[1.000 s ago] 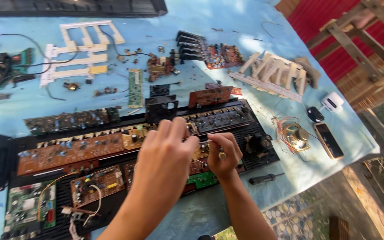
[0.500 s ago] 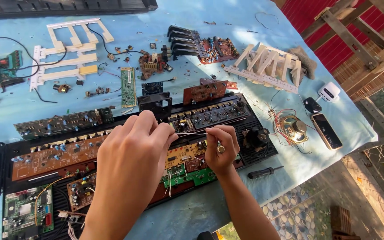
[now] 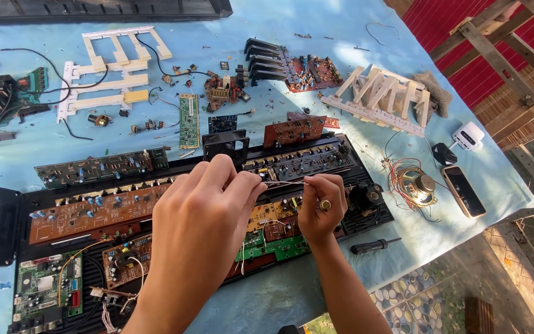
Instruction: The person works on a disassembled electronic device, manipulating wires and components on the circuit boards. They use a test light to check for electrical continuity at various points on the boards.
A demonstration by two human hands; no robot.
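A matt light-blue cloth table cover (image 3: 341,37) is lying smooth under a glossy black plastic chassis (image 3: 366,226), brown fibre circuit boards (image 3: 88,213), and white matt plastic key frames (image 3: 381,99).

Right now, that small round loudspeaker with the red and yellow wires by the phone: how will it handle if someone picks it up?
The small round metal loudspeaker probably feels heavy for its size, given its metal body. Its tangled red and yellow wires look floppy and would likely trail and could snag. It looks to sit flat on the blue cloth, so rolling seems unlikely unless tipped onto its edge.
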